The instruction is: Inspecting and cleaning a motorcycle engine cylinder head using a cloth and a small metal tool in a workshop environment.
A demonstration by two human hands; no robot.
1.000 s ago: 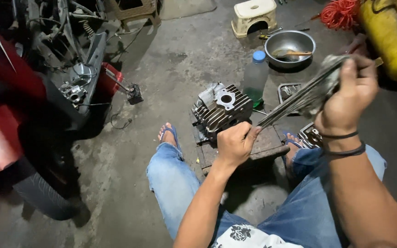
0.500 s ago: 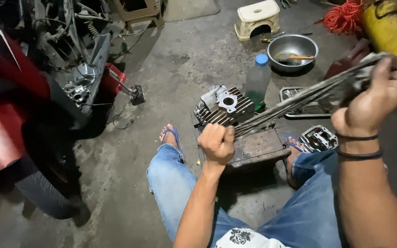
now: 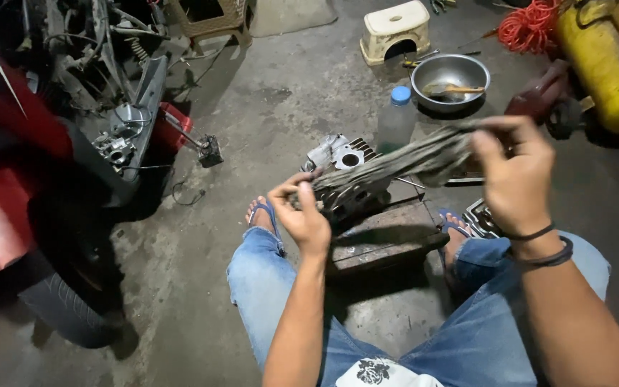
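I sit on the floor in blue jeans and sandals, holding a long grey strip (image 3: 388, 167) stretched between both hands; it is blurred and looks like worn, dirty sheet material. My left hand (image 3: 302, 213) grips its lower left end. My right hand (image 3: 511, 178), with dark bands on the wrist, grips the upper right end. Under the strip a finned metal engine cylinder block (image 3: 344, 159) rests on a dark wooden block (image 3: 385, 240) between my feet.
A red motorcycle (image 3: 16, 179) with an exposed engine stands at the left. At the back are a plastic bottle (image 3: 397, 118), a metal bowl (image 3: 450, 77), a small cream stool (image 3: 394, 30), an orange coiled hose (image 3: 531, 27) and a yellow tank (image 3: 614, 61).
My left hand has come off the cylinder block and taken the strip's lower end. My right hand has dropped and the strip has turned flatter, broadside to me.
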